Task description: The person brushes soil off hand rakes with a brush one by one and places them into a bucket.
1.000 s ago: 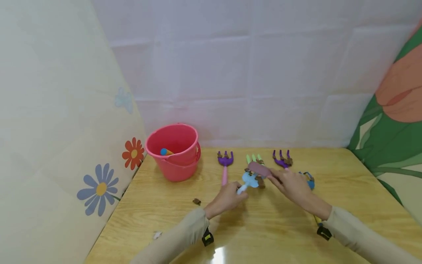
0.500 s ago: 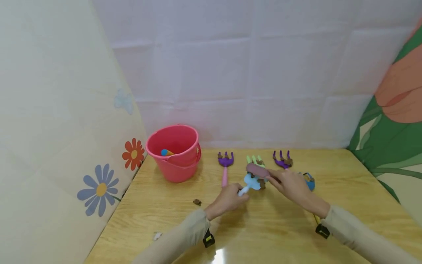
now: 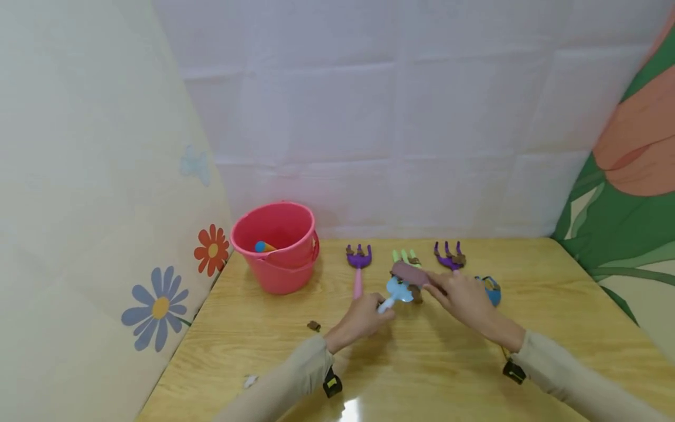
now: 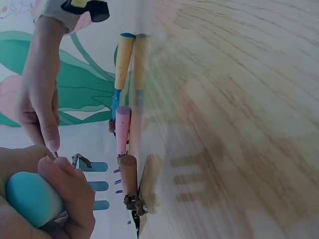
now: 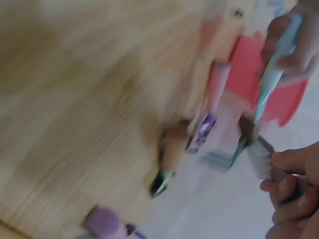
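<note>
The left hand [image 3: 364, 319] grips the handle of a light blue toy rake [image 3: 399, 289], raised off the table. Its prongs [image 4: 99, 185] show beyond the fingers in the left wrist view. In the right hand [image 3: 469, 305] is a mauve-backed brush [image 3: 410, 274], pinched between thumb and fingers. The right wrist view has the pale bristles [image 5: 260, 158] close by the rake's head, where a brown clump [image 5: 246, 127] clings; whether they touch is unclear. Behind the two tools lies a green fork [image 3: 404, 255], partly hidden.
A pink bucket [image 3: 282, 275] with a blue-tipped handle inside stands back left. Two purple forks [image 3: 359, 258] [image 3: 448, 261] with brown bits and a blue tool [image 3: 493, 295] lie on the table. A brown bit [image 3: 313, 325] and a whitish scrap [image 3: 250, 381] lie front left.
The brush has shifted slightly left and down over the rake's head, and the rake has moved a little. Both hands keep their holds.
</note>
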Demonstrator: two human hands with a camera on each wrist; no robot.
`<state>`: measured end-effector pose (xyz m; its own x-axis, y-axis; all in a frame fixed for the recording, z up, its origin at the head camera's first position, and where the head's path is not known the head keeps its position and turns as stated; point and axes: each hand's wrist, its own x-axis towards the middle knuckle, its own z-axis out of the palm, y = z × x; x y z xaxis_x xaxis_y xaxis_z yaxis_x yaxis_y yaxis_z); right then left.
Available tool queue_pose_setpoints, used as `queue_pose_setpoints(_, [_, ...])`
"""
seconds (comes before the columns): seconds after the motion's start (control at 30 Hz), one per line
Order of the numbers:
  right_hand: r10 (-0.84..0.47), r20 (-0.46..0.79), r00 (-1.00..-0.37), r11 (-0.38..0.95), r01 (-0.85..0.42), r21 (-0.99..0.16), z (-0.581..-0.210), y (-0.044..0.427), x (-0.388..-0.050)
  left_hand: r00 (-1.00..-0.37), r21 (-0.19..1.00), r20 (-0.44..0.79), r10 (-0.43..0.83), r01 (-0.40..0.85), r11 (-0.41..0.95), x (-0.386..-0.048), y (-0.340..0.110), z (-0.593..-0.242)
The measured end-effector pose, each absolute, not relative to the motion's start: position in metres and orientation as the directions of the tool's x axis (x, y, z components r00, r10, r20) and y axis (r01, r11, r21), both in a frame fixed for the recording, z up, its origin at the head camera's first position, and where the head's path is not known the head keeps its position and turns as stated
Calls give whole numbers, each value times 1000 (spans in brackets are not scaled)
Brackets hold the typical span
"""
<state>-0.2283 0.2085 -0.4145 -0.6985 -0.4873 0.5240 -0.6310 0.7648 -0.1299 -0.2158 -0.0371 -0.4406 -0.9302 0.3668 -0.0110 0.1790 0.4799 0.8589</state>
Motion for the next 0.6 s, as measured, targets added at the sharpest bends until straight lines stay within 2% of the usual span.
queue_pose_setpoints(0.13, [-423,569,-705,831,-552,-67,-418,217,-233,-934,869,-28,357,154,470,-212,-40,-441])
queue_pose_setpoints(0.33, [-494,580,-647,707,-688,-165,-419,211,-224,-938,858,-28,346,156,490,-211,-40,-442])
queue_pose_setpoints(0.4, [-514,570,-641,692,-702,-166,-419,209,-223,-935,848,-20,354,171,501,-212,-39,-442])
queue_pose_setpoints(0.6, [-442,570,-692,813,-578,-71,-420,223,-236,-928,851,-26,372,175,496,-209,-35,-444])
